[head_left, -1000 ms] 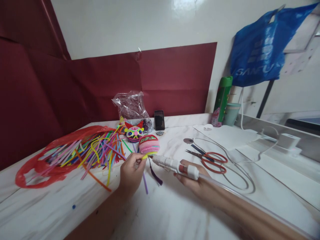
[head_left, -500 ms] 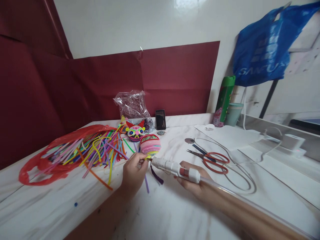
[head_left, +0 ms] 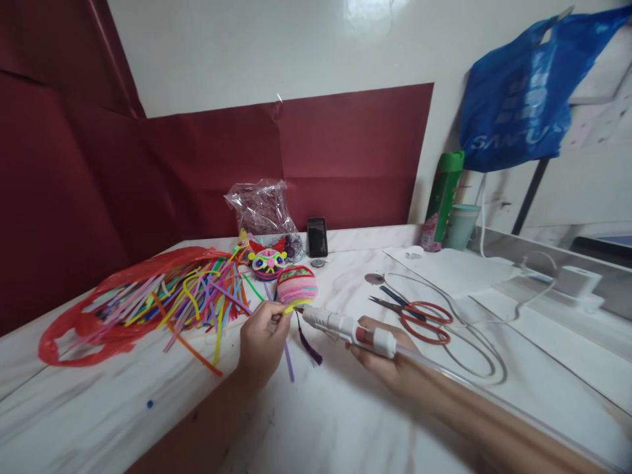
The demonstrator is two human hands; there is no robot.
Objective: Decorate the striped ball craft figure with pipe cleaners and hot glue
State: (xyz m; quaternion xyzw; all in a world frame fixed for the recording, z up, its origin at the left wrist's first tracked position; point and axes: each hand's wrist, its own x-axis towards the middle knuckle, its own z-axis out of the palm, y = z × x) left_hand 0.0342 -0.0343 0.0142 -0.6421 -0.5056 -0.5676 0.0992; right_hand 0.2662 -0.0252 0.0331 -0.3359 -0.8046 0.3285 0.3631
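Observation:
My left hand [head_left: 264,336] pinches the end of a yellow pipe cleaner [head_left: 299,305] that runs along the lower edge of a round pink craft piece [head_left: 297,288]. In my right hand [head_left: 382,349] is a white hot glue gun [head_left: 340,326], its nozzle pointing left at the yellow strip and close to my left fingertips. Whether the nozzle touches the strip I cannot tell. A clear glue stick [head_left: 439,372] sticks out of the gun's back end. Below the craft piece lies a dark purple tassel [head_left: 309,347].
Many coloured pipe cleaners [head_left: 187,293] spill from a red plastic bag [head_left: 64,342] at left. Behind stand a decorated face piece [head_left: 267,259] and a small black case [head_left: 317,237]. Orange-handled scissors [head_left: 425,321] and a white cable [head_left: 486,349] lie at right, before a green spray can [head_left: 444,197].
My left hand has shifted slightly left and down, and more of the yellow pipe cleaner shows. The glue gun's nozzle has moved slightly right, away from my fingertips.

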